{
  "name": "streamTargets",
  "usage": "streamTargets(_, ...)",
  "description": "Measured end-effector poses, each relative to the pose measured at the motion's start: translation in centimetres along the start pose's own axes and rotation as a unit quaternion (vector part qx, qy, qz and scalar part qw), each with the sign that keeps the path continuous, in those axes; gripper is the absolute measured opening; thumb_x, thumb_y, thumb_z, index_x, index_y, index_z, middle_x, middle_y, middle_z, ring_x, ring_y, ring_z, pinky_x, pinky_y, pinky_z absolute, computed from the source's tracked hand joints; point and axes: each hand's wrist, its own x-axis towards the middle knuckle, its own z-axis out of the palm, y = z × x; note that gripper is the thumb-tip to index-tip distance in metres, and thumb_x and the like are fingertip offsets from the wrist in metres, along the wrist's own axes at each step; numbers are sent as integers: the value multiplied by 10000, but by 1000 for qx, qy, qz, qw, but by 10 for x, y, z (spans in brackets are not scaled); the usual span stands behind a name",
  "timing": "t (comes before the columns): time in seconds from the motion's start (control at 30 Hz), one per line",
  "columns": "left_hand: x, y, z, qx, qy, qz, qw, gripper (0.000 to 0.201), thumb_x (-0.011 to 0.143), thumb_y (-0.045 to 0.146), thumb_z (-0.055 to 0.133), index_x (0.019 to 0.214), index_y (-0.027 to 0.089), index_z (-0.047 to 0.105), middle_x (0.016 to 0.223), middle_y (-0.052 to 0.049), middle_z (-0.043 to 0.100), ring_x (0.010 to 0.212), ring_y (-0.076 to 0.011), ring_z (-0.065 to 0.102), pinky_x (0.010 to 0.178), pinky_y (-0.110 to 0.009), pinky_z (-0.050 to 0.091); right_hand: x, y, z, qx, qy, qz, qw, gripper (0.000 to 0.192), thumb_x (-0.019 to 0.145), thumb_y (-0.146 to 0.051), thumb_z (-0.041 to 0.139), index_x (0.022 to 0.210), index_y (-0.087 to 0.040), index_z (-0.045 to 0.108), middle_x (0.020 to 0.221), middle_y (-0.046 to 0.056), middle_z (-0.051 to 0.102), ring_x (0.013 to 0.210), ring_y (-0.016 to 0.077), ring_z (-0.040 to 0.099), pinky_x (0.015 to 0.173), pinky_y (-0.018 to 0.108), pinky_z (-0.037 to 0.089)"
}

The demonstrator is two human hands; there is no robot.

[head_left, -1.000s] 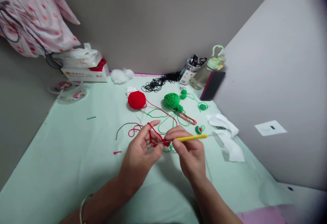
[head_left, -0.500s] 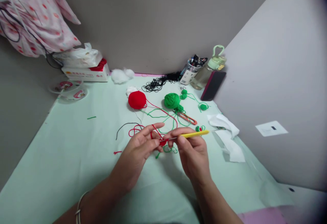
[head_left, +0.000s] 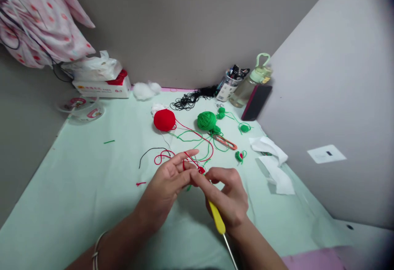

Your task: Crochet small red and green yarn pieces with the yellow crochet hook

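Note:
My left hand point(head_left: 168, 186) pinches a small red crochet piece point(head_left: 201, 170), with red yarn looped over its fingers. That strand runs back to a red yarn ball point(head_left: 164, 120) further up the table. My right hand point(head_left: 229, 198) holds a yellow-handled crochet hook point(head_left: 216, 218), its handle pointing down toward me and its tip at the red piece. A green yarn ball point(head_left: 206, 121) lies to the right of the red one, its loose strand trailing toward my hands.
Pale green cloth point(head_left: 86, 188) covers the table. An orange clip point(head_left: 225, 142), small green pieces point(head_left: 239, 156), white tissue point(head_left: 272, 163), black thread point(head_left: 189, 99), a pen cup point(head_left: 227, 85), a bottle point(head_left: 250, 83), a phone point(head_left: 256, 102) and a tissue box point(head_left: 103, 87) lie around.
My right hand has swung the hook round: its yellow handle pointed right before and now points down toward me. Both hands shifted slightly nearer me.

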Motion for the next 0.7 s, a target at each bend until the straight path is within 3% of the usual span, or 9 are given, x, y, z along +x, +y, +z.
streamTargets(0.13, 2, 1, 0, -51, -6, -46, 998, 495, 814, 269, 878, 1265, 134, 724, 817, -11, 700, 736, -114, 606, 791, -258, 509, 10, -5, 0, 129, 17, 87, 988, 378, 967, -125, 681, 1202, -393, 808, 894, 37, 716, 766, 180, 680, 655, 313, 587)
streamTargets(0.3, 2, 5, -3, -53, 11, -36, 998, 446, 814, 224, 875, 1231, 143, 740, 803, -2, 710, 696, -100, 609, 768, -246, 508, 23, -7, -2, 300, -12, 162, 940, 190, 1018, -271, 646, 1102, -288, 815, 939, 69, 714, 893, 214, 672, 732, 346, 583)
streamTargets(0.53, 3, 7, -4, -36, 17, -17, 999, 435, 813, 219, 865, 1221, 146, 735, 741, 18, 676, 691, -117, 603, 780, -271, 511, 21, 3, 3, 426, -11, 253, 868, 104, 977, -278, 712, 993, -286, 815, 998, 29, 678, 797, 157, 694, 751, 316, 583)
streamTargets(0.6, 3, 10, -4, -22, 23, -11, 999, 441, 811, 227, 863, 1223, 152, 727, 738, 19, 676, 696, -121, 598, 779, -275, 508, 22, 3, 2, 427, -9, 262, 865, 111, 975, -275, 718, 1033, -301, 809, 1001, 15, 678, 793, 145, 705, 749, 297, 583)
streamTargets(0.7, 3, 15, -6, 15, 36, 6, 999, 406, 812, 239, 857, 1184, 159, 715, 750, 16, 684, 712, -127, 603, 773, -274, 493, 23, 0, -1, 365, 18, 240, 899, 152, 1008, -269, 674, 1077, -298, 807, 975, 23, 697, 806, 148, 699, 733, 288, 580)
